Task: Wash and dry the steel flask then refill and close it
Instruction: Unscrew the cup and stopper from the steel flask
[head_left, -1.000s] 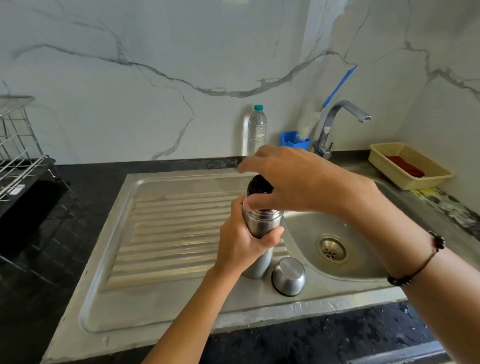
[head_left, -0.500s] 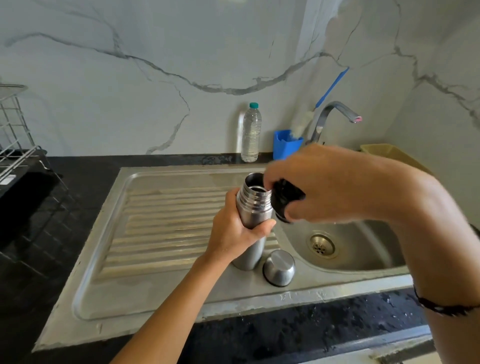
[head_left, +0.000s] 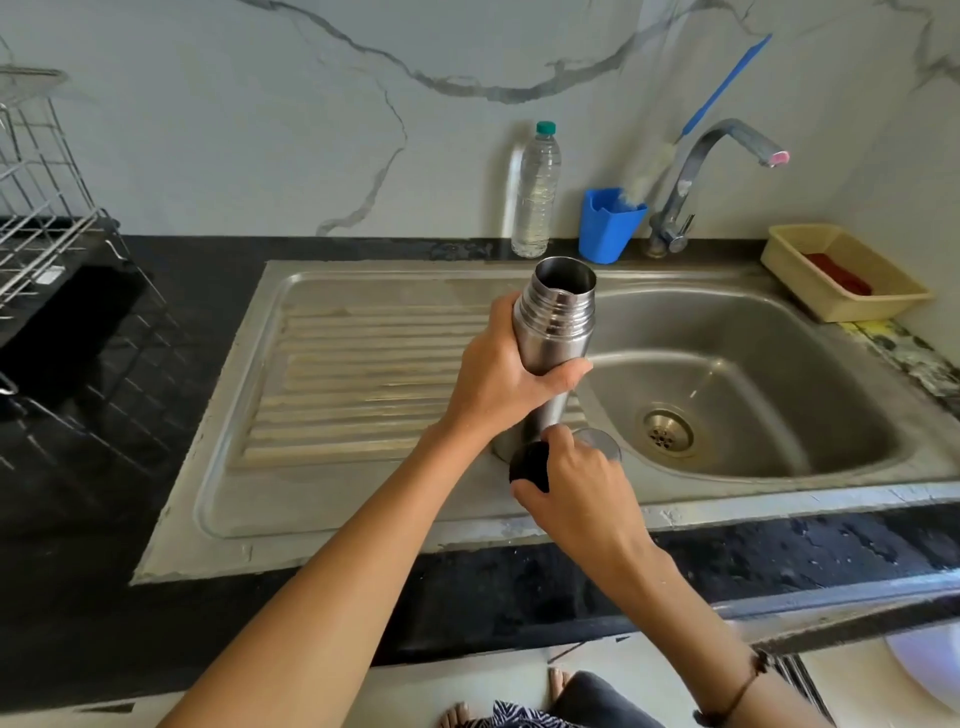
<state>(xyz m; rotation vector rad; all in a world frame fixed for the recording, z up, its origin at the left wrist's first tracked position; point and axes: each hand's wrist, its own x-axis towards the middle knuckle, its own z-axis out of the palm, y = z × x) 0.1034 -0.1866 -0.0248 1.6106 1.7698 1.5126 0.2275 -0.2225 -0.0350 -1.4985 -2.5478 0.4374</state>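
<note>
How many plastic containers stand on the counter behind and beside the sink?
3: a clear water bottle at the back wall, a blue cup right of it beside the tap, a beige tray at the sink's right. None seems hidden.

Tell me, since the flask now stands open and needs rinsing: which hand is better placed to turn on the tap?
Right, probably. The left hand grips the steel flask, keeping it upright. The right hand holds only the black stopper low by the sink rim and, once it drops it, is on the tap's side.
</note>
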